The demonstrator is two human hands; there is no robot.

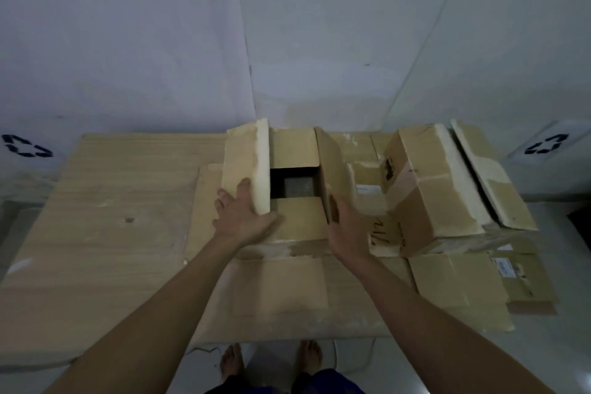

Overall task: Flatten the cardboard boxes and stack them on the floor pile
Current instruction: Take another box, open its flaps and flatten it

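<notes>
Two bare hands work the open brown cardboard box (294, 176) standing on the flattened cardboard pile (287, 291), left hand (243, 217) spread-fingered under one flap, right hand (347, 227) open against another, so uneven pressure may tear taped seams or topple the neighbouring box (438, 189).

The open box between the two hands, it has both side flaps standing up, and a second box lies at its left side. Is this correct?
Not quite. In the head view the second box lies to the right of the open box, not the left. The rest holds: the left hand and right hand are at its two raised side flaps.
</notes>
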